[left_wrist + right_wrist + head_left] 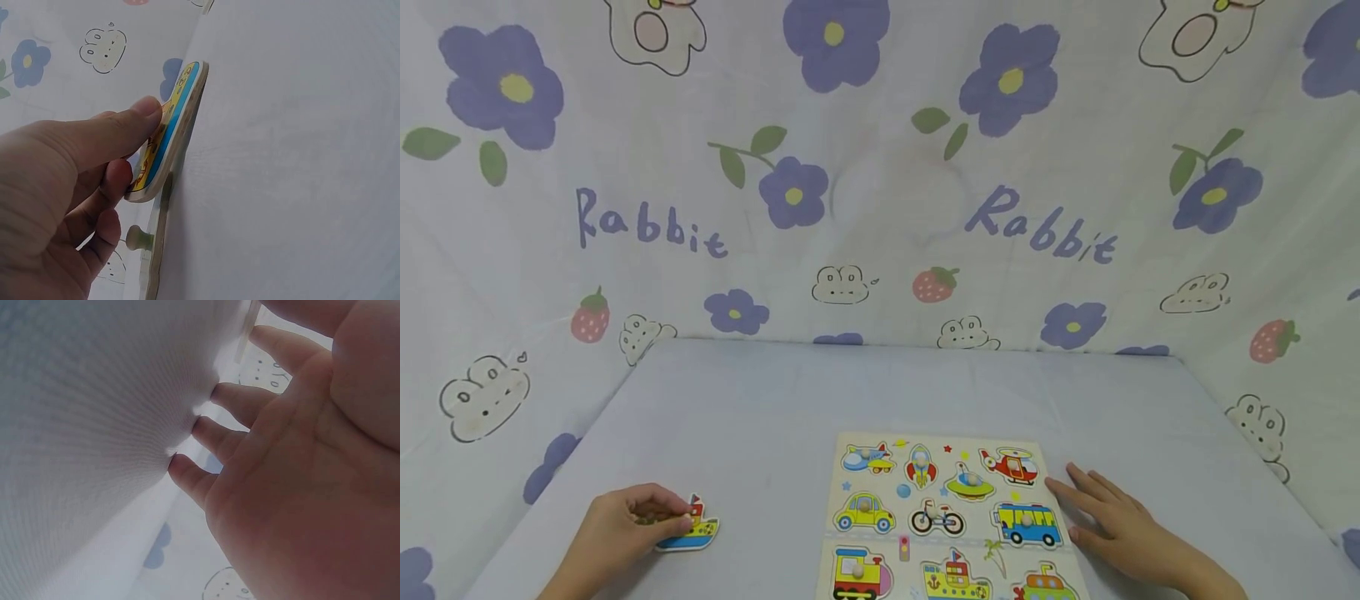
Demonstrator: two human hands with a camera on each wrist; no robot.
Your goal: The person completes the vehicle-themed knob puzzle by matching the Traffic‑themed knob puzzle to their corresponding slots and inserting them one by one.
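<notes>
My left hand [628,525] pinches a boat-shaped wooden puzzle piece [700,533] between thumb and fingers, left of the puzzle board [910,483]. In the left wrist view the boat piece [169,140] stands at a slant to the table, its blue hull stripe toward the camera. Below it shows part of another wooden piece with a knob [139,237], mostly hidden. The right hand [1123,525] is spread, fingertips on the table and against the board's right edge. A printed boat shape [955,579] shows low on the board without a visible knob.
Knobbed pieces sit in the board, among them a car [865,510], a bicycle [936,521], a bus [1028,523], a helicopter [1011,467] and a train [859,575]. Behind the white table [775,392] hangs a patterned cloth [880,233]. The board's lower edge lies outside the head view.
</notes>
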